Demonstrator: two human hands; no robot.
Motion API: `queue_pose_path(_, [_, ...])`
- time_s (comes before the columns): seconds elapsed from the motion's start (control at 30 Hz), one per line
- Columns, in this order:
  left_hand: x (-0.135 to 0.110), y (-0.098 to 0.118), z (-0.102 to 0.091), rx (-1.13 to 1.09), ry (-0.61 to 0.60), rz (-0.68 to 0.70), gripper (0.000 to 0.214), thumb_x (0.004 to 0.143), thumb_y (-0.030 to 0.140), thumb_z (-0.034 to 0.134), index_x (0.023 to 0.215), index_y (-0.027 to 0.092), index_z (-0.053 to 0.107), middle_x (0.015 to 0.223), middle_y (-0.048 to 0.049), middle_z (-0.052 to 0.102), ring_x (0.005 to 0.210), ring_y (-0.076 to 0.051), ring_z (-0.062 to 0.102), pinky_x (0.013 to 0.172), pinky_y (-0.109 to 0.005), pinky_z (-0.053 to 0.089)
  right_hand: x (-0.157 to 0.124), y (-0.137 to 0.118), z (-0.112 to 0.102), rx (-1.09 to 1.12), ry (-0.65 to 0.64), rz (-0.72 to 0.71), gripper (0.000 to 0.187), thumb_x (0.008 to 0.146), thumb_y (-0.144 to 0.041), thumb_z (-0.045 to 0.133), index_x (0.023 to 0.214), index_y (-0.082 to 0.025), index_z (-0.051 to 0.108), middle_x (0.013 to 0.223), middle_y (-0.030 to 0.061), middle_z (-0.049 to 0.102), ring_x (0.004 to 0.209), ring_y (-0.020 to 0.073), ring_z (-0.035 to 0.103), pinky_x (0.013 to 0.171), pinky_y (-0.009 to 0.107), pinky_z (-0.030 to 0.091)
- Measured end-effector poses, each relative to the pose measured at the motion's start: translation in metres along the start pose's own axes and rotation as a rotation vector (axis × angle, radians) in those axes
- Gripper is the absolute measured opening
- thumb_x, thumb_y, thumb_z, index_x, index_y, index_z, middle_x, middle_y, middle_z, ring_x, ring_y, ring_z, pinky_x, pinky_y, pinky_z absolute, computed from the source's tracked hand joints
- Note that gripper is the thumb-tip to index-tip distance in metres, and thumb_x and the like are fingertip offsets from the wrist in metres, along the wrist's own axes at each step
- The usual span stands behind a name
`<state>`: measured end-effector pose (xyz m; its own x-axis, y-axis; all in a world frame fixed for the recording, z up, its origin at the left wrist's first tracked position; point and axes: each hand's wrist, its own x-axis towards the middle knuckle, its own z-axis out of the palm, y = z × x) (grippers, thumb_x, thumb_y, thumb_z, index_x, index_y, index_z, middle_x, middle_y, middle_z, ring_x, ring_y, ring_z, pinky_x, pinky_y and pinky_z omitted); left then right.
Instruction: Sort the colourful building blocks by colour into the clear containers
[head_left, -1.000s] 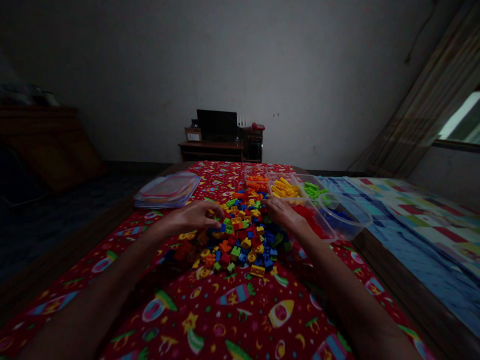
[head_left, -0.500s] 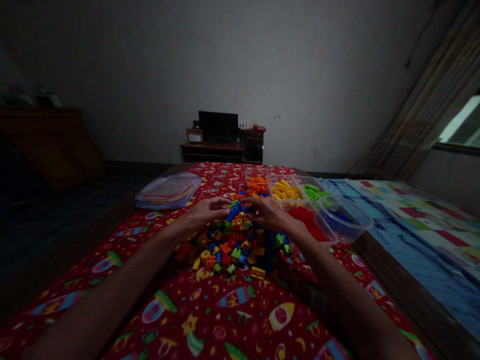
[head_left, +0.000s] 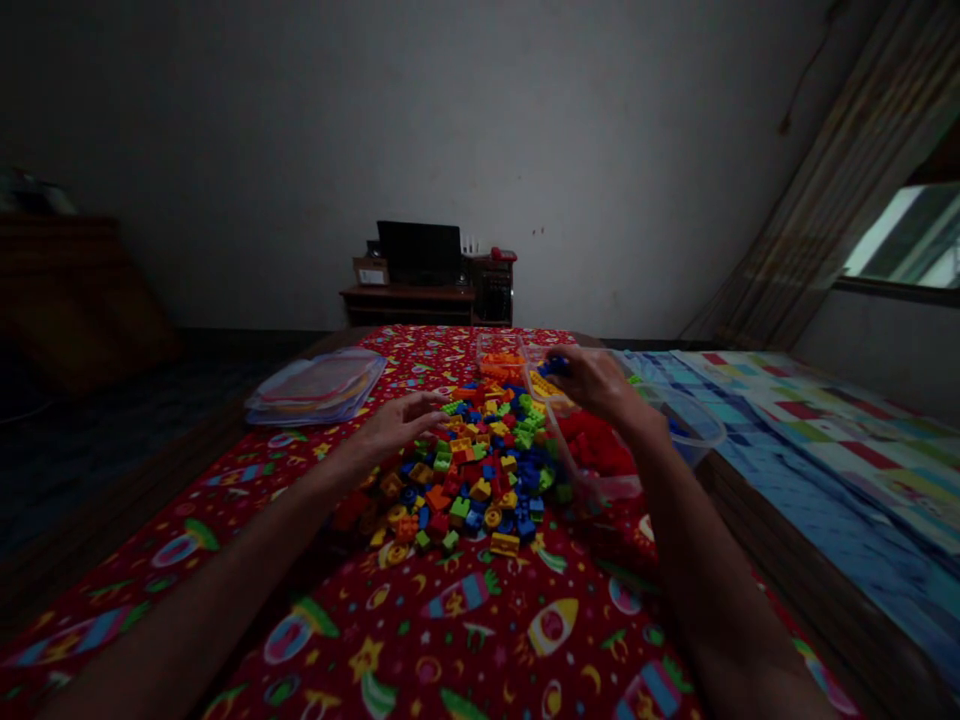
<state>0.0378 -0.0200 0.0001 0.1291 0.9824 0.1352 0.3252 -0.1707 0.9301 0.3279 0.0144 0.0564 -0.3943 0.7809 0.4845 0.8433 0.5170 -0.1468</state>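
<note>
The person's left arm reaches forward from the lower left, nearly straight. The left hand [head_left: 399, 424] lies palm down with its fingers apart and loose, its tips at the left edge of the pile of bricks [head_left: 480, 465], and it grips nothing. The right arm comes up from the lower right and bends inward at the wrist. The right hand [head_left: 592, 380] is raised above the row of clear tubs, with its fingertips pinched together on a small blue brick [head_left: 553, 367] held over the tub of yellow bricks [head_left: 541, 386].

The pile, a mix of red, blue, yellow, green and orange pieces, sits in the middle of the bench [head_left: 757, 525] on a red cloth [head_left: 465, 640] printed with rockets and stars. Beside the pile on the right are a tub of red bricks [head_left: 596, 452], a tub of orange bricks [head_left: 501, 366] farther back, and a round clear tub [head_left: 694, 432] partly hidden by the right forearm. A stack of clear lids [head_left: 316, 385] rests on the cloth to the left, well apart from the pile.

The room is dim. A low cabinet with a dark screen [head_left: 420, 255] stands against the plain back wall. On the right are a curtain [head_left: 847, 180], a window [head_left: 907, 235] and a patchwork cover [head_left: 832, 420].
</note>
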Motion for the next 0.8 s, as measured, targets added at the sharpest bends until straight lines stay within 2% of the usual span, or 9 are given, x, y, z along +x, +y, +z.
queue_pose_path(0.1, [0.003, -0.004, -0.009, 0.101, -0.013, 0.041, 0.063, 0.059, 0.067, 0.066, 0.098, 0.018, 0.065, 0.098, -0.0086, 0.071, 0.093, -0.028, 0.066, 0.078, -0.039, 0.055, -0.011, 0.046, -0.027, -0.172, 0.026, 0.266, 0.029, 0.08, -0.025, 0.059, 0.107, -0.019, 0.066, 0.095, 0.0097, 0.07, 0.083, 0.0186, 0.063, 0.067, 0.025, 0.042])
queue_pose_path(0.2, [0.006, -0.008, -0.021, 0.28, -0.004, 0.077, 0.061, 0.06, 0.068, 0.062, 0.096, 0.019, 0.067, 0.1, -0.0074, 0.071, 0.095, -0.028, 0.064, 0.085, -0.038, 0.052, -0.027, 0.085, -0.042, -0.212, -0.091, 0.491, 0.026, 0.077, -0.023, 0.062, 0.101, -0.015, 0.069, 0.088, 0.0112, 0.071, 0.075, 0.0184, 0.065, 0.063, 0.025, 0.045])
queue_pose_path(0.27, [0.008, -0.01, -0.031, 0.375, 0.008, 0.083, 0.061, 0.06, 0.07, 0.06, 0.093, 0.02, 0.068, 0.1, -0.0068, 0.071, 0.095, -0.027, 0.064, 0.087, -0.037, 0.05, -0.036, 0.098, -0.047, -0.122, -0.198, 0.632, 0.03, 0.078, -0.025, 0.061, 0.103, -0.011, 0.067, 0.075, 0.0106, 0.07, 0.062, 0.0169, 0.064, 0.056, 0.025, 0.046])
queue_pose_path(0.33, [0.009, -0.013, -0.038, 0.429, 0.019, 0.074, 0.062, 0.06, 0.071, 0.058, 0.091, 0.019, 0.069, 0.101, -0.0071, 0.071, 0.095, -0.028, 0.064, 0.088, -0.036, 0.049, -0.039, 0.098, -0.049, -0.049, -0.233, 0.699, 0.036, 0.081, -0.029, 0.059, 0.11, -0.008, 0.065, 0.069, 0.01, 0.069, 0.055, 0.0163, 0.063, 0.053, 0.025, 0.046])
queue_pose_path(0.43, [0.011, -0.02, -0.043, 0.465, 0.005, 0.056, 0.063, 0.06, 0.071, 0.057, 0.092, 0.018, 0.068, 0.102, -0.0089, 0.071, 0.095, -0.028, 0.064, 0.088, -0.037, 0.049, -0.031, 0.078, -0.047, -0.07, -0.136, 0.588, 0.036, 0.084, -0.029, 0.054, 0.113, -0.009, 0.064, 0.079, 0.0118, 0.07, 0.062, 0.0162, 0.064, 0.058, 0.025, 0.046])
queue_pose_path(0.57, [0.012, -0.03, -0.039, 0.532, -0.024, 0.083, 0.063, 0.066, 0.067, 0.052, 0.1, 0.016, 0.067, 0.107, -0.0117, 0.069, 0.1, -0.03, 0.063, 0.09, -0.039, 0.049, -0.009, 0.032, -0.03, -0.113, -0.042, 0.292, 0.027, 0.086, -0.024, 0.05, 0.103, -0.016, 0.069, 0.09, 0.0111, 0.07, 0.075, 0.017, 0.063, 0.065, 0.025, 0.042])
queue_pose_path(0.7, [0.013, -0.037, -0.036, 0.658, 0.015, 0.138, 0.065, 0.069, 0.065, 0.05, 0.107, 0.015, 0.067, 0.118, -0.0144, 0.065, 0.11, -0.032, 0.058, 0.099, -0.044, 0.042, 0.0, -0.013, 0.007, -0.06, -0.136, 0.005, 0.025, 0.086, -0.017, 0.046, 0.095, -0.017, 0.069, 0.081, 0.009, 0.069, 0.069, 0.0144, 0.058, 0.061, 0.024, 0.036])
queue_pose_path(0.8, [0.015, -0.043, -0.039, 0.701, 0.043, 0.126, 0.065, 0.071, 0.063, 0.05, 0.116, 0.017, 0.063, 0.128, -0.013, 0.059, 0.119, -0.032, 0.052, 0.104, -0.043, 0.036, -0.004, -0.036, 0.039, -0.079, -0.208, -0.112, 0.026, 0.088, -0.017, 0.044, 0.103, -0.016, 0.065, 0.087, 0.0099, 0.068, 0.072, 0.0145, 0.057, 0.062, 0.024, 0.036])
